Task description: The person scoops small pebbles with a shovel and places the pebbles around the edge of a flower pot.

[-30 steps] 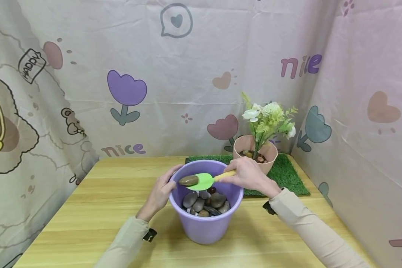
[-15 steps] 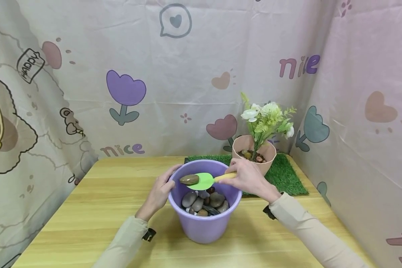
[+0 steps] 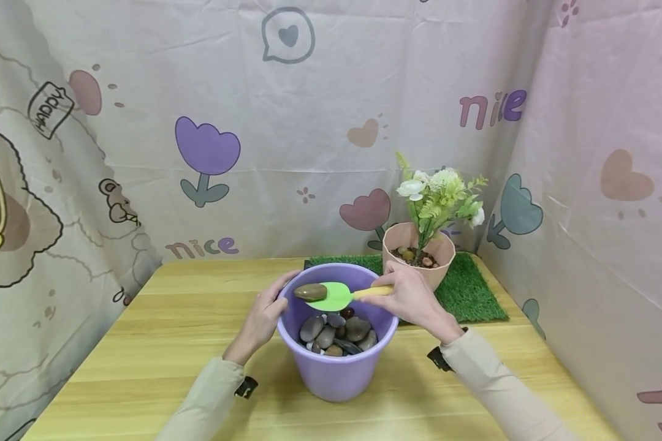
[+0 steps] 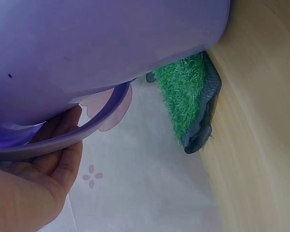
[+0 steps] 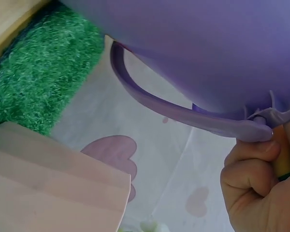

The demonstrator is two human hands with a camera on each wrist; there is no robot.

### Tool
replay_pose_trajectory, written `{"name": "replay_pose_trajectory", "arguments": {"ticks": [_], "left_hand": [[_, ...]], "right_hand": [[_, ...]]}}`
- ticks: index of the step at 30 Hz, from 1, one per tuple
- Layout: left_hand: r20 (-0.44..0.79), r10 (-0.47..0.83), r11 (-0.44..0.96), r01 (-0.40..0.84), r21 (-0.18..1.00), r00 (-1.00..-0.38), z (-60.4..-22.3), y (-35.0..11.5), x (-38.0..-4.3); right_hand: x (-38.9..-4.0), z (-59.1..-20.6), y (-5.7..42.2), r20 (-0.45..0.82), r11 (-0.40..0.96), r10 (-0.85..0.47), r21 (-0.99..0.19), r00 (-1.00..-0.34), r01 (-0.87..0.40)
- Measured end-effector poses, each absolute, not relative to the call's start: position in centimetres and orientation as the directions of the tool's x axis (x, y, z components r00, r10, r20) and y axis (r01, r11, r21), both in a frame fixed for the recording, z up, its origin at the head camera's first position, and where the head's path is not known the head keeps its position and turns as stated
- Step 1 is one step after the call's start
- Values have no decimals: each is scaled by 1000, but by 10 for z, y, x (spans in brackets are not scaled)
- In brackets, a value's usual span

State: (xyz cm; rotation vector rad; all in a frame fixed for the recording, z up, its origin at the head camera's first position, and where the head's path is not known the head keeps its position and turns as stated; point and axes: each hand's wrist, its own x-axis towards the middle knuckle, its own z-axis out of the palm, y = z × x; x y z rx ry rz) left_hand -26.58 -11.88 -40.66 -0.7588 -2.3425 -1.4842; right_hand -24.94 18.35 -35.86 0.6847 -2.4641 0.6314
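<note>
A purple bucket (image 3: 338, 375) stands on the table with several smooth grey and brown stones (image 3: 327, 337) inside. My left hand (image 3: 260, 318) grips its rim on the left side, thumb over the edge and the other fingers outside; in the left wrist view these fingers lie by the bucket's handle (image 4: 104, 116). With my right hand (image 3: 414, 299) I hold a small trowel (image 3: 335, 296) by its yellow handle. Its green blade lies over the bucket's opening and points left. One long brown stone (image 3: 311, 292) rests on the blade's tip.
Behind the bucket to the right, a pink pot (image 3: 427, 269) with white artificial flowers (image 3: 440, 190) stands on a green turf mat (image 3: 474, 294). The wooden table (image 3: 160, 331) is backed by a printed cloth (image 3: 287, 122) on its far side and flanked by cloth on both sides.
The trowel's blade and its stone have risen very slightly, and my right hand has shifted a little to the right. My left hand keeps its hold on the rim.
</note>
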Motion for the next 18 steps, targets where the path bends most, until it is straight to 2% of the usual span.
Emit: {"name": "replay_pose_trajectory", "arguments": {"ticks": [18], "left_hand": [[462, 287, 357, 542, 761, -839, -405, -120, -265]], "right_hand": [[-245, -359, 181, 574, 771, -285, -338, -767, -540]]}}
